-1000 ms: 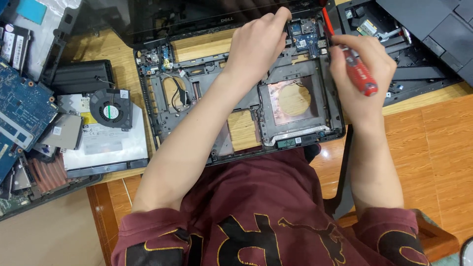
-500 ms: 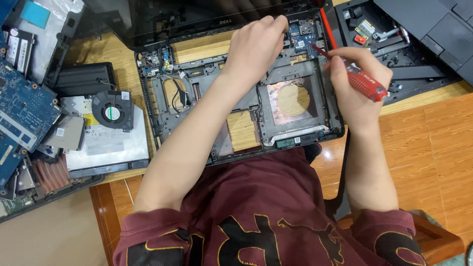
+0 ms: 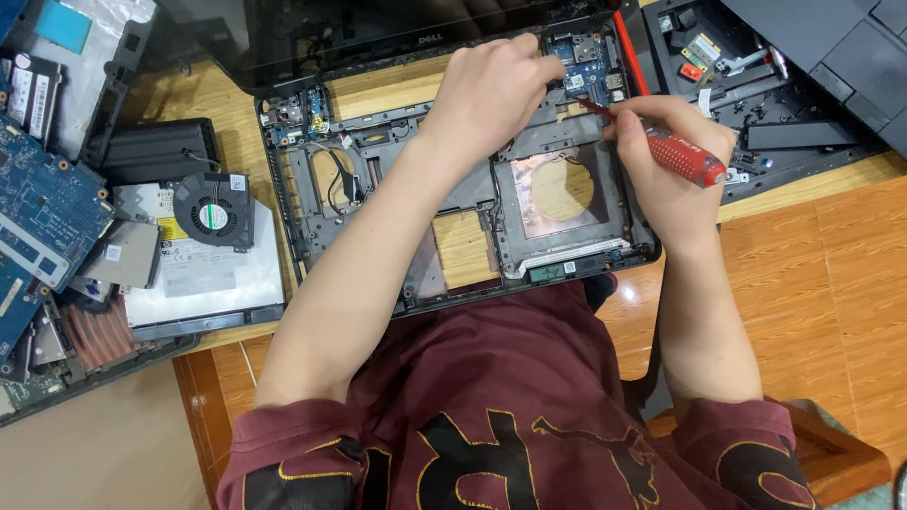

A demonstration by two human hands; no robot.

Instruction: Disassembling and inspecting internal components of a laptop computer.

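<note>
The left hand (image 3: 496,90) hides the chassis corner beneath it; the screwdriver (image 3: 661,149) tip is too small to make out.

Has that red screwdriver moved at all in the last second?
Yes. The red screwdriver in the right hand swung from upright to slanted, its tip dropping onto the small blue circuit board in the laptop base.

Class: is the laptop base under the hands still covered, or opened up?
Opened up: the laptop base shows bare frame, wires and a small blue board.
</note>
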